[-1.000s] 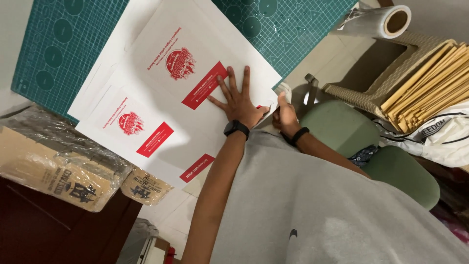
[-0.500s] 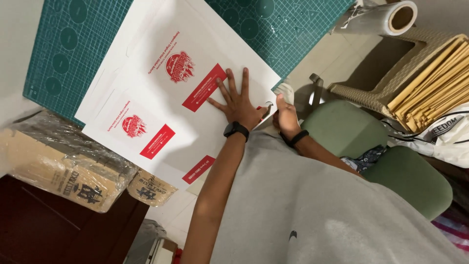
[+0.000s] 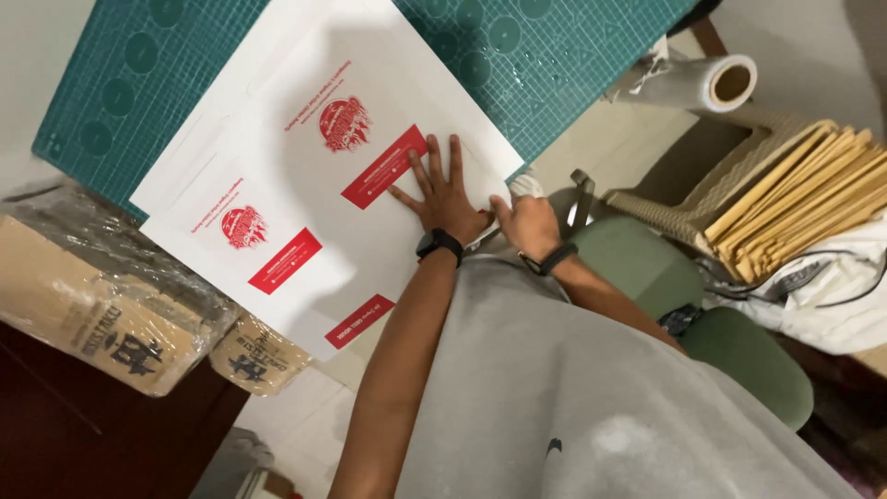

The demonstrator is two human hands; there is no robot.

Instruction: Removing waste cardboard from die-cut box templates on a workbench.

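Keep the left hand [image 3: 443, 199] spread flat on the sheet [image 3: 305, 176] lying on the mat [image 3: 573, 65], steadying it while the right hand [image 3: 528, 225], closed around a small tool, works the near edge.

Our flat left hand [image 3: 443, 199] presses on the large white printed paper sheet [image 3: 314, 185], which lies on the green gridded cutting mat [image 3: 554, 65]. Just right, our right hand [image 3: 527, 222]; beyond it, a clear film roll [image 3: 693, 85]. Far left, brown cardboard boxes [image 3: 102, 314].
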